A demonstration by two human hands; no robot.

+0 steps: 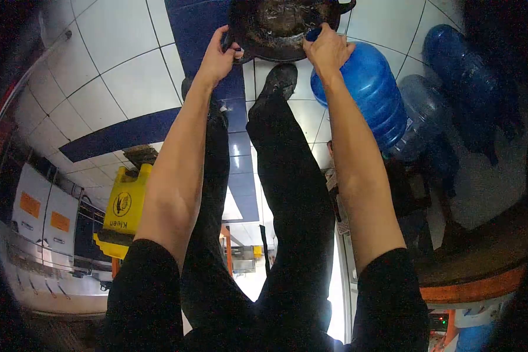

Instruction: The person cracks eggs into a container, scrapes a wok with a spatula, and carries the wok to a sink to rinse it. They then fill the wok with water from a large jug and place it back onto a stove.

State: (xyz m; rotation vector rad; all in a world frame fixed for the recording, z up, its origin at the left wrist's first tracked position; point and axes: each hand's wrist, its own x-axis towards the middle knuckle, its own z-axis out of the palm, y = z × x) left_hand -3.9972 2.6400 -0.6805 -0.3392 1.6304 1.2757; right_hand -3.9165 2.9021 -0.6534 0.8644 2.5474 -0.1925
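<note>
A dark, blackened wok [264, 50] with shiny liquid at its bottom is at the top of the view, partly cut off by the frame edge. My left hand [218, 63] is closed on its left side, around what looks like a small handle, with the thumb on the inner side. On the near right part of the rim, my right hand [327, 51] pinches the wok, and a bit of dark blue shows between the fingers. A loop handle [348, 7] sticks out at the wok's upper right.
Just right of my right hand lies a big blue water jug [364, 88], with a clear jug [422, 111] and darker blue jugs [466, 56] beyond. My shoe [281, 82] stands on the tiled floor [123, 76] below the wok. At left is a yellow bucket [123, 202].
</note>
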